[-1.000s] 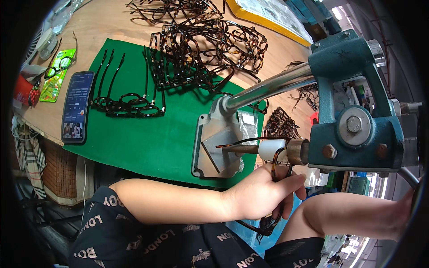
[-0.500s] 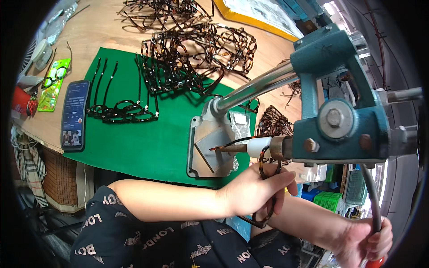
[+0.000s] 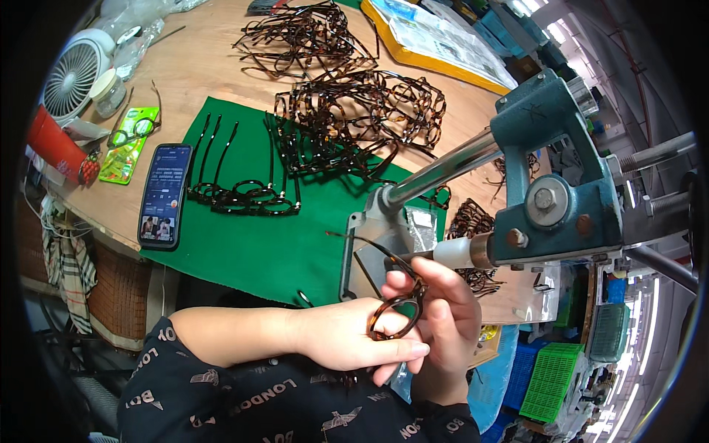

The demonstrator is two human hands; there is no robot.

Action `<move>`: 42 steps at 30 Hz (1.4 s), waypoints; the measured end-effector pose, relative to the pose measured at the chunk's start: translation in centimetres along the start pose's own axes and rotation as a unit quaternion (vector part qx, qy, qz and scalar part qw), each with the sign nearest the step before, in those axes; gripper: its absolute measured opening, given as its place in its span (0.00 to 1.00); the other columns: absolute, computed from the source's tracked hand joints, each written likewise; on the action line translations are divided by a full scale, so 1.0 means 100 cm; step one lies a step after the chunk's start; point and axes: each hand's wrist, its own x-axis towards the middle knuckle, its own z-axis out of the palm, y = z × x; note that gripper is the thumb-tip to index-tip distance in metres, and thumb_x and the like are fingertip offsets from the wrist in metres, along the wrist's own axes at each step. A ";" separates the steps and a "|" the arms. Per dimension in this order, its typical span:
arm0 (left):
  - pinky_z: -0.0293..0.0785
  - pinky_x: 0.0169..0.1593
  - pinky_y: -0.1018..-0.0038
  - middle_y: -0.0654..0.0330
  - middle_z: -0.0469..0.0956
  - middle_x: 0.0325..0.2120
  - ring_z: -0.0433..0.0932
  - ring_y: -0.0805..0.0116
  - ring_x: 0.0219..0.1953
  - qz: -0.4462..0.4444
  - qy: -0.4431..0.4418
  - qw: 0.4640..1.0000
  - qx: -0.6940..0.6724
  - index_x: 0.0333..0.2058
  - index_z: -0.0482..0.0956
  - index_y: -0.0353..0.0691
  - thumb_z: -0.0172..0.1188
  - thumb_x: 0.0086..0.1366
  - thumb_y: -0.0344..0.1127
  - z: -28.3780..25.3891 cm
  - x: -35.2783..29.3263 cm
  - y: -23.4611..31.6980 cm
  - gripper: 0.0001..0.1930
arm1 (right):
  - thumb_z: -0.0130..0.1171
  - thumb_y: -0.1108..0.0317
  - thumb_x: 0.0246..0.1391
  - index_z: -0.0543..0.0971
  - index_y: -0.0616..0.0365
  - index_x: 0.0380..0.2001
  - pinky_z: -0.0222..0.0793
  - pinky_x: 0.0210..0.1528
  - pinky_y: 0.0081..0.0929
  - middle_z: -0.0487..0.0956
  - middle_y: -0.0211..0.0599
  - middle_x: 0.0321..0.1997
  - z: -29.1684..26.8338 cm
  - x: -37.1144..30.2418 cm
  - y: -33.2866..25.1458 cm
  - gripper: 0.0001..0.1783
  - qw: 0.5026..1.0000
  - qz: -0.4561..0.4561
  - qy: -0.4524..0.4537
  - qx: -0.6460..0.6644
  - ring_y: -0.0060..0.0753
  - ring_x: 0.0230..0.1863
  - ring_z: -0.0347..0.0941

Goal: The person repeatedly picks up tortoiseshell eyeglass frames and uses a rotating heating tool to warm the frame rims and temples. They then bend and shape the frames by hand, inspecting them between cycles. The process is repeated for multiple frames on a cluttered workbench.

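Note:
My left hand [image 3: 347, 332] grips a tortoiseshell glasses frame [image 3: 377, 323] by one rim, its thumb stretched along the lower edge. From the other side, my right hand [image 3: 447, 317] has its fingers closed on the same frame near the hinge, one temple pointing up and away. The rest of the frame is partly hidden by the fingers. Just beyond my hands stands a teal bench press [image 3: 546, 199] with a white-collared ram [image 3: 452, 253] and a grey metal base [image 3: 354, 221]. The frame is held in front of the base.
Several dark frames [image 3: 244, 199] lie in a row on a green mat [image 3: 214, 244]. Heaps of tortoiseshell frames [image 3: 369, 111] cover the far table. A phone [image 3: 164, 192], a white fan [image 3: 74, 77] and a red cup [image 3: 55, 144] sit at left. Plastic baskets [image 3: 550, 380] stand at lower right.
My right hand has left the press lever and come up to the frame. My left hand has drawn the frame off the press, toward me and left. The view has shifted.

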 end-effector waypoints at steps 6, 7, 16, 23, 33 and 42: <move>0.71 0.28 0.76 0.65 0.74 0.12 0.76 0.72 0.19 -0.059 0.095 0.979 0.168 0.29 0.77 0.39 0.47 0.64 0.44 -0.005 -0.018 -0.002 0.16 | 0.48 0.83 0.53 0.71 0.70 0.42 0.77 0.33 0.26 0.76 0.51 0.38 0.005 0.009 0.014 0.12 0.999 -0.033 -0.010 -0.029 0.35 0.32 0.77; 0.72 0.28 0.72 0.63 0.75 0.12 0.77 0.69 0.20 -0.067 0.102 0.977 0.177 0.26 0.76 0.39 0.47 0.63 0.44 -0.006 -0.020 -0.003 0.16 | 0.49 0.83 0.52 0.72 0.70 0.41 0.77 0.34 0.26 0.76 0.51 0.37 0.007 0.009 0.019 0.11 0.999 -0.045 -0.003 -0.015 0.34 0.32 0.77; 0.70 0.24 0.69 0.58 0.74 0.16 0.75 0.60 0.20 0.113 0.438 0.742 0.494 0.27 0.72 0.39 0.57 0.58 0.39 -0.008 -0.054 -0.020 0.10 | 0.55 0.69 0.54 0.69 0.67 0.46 0.69 0.48 0.31 0.75 0.47 0.43 0.001 0.022 0.047 0.18 0.984 -0.119 0.052 -0.118 0.36 0.41 0.74; 0.70 0.22 0.66 0.54 0.73 0.14 0.74 0.55 0.18 0.019 0.487 0.715 0.501 0.26 0.72 0.37 0.53 0.61 0.39 -0.032 -0.070 -0.031 0.12 | 0.48 0.78 0.52 0.70 0.66 0.44 0.68 0.46 0.28 0.75 0.45 0.42 -0.021 0.006 0.054 0.14 0.975 -0.073 0.049 -0.204 0.32 0.41 0.72; 0.63 0.47 0.61 0.53 0.70 0.33 0.69 0.55 0.42 -0.094 0.449 0.529 0.714 0.40 0.69 0.38 0.63 0.46 0.38 -0.100 -0.091 -0.015 0.22 | 0.48 0.80 0.52 0.72 0.67 0.39 0.69 0.40 0.24 0.75 0.44 0.40 -0.035 -0.010 0.060 0.10 0.982 -0.042 0.073 -0.170 0.29 0.37 0.73; 0.69 0.39 0.64 0.57 0.73 0.27 0.74 0.57 0.35 -0.217 0.334 0.601 0.693 0.31 0.74 0.41 0.63 0.48 0.42 -0.091 -0.087 -0.009 0.15 | 0.47 0.79 0.54 0.72 0.67 0.37 0.68 0.40 0.22 0.75 0.43 0.38 -0.039 -0.014 0.056 0.08 0.987 -0.030 0.062 -0.147 0.28 0.36 0.72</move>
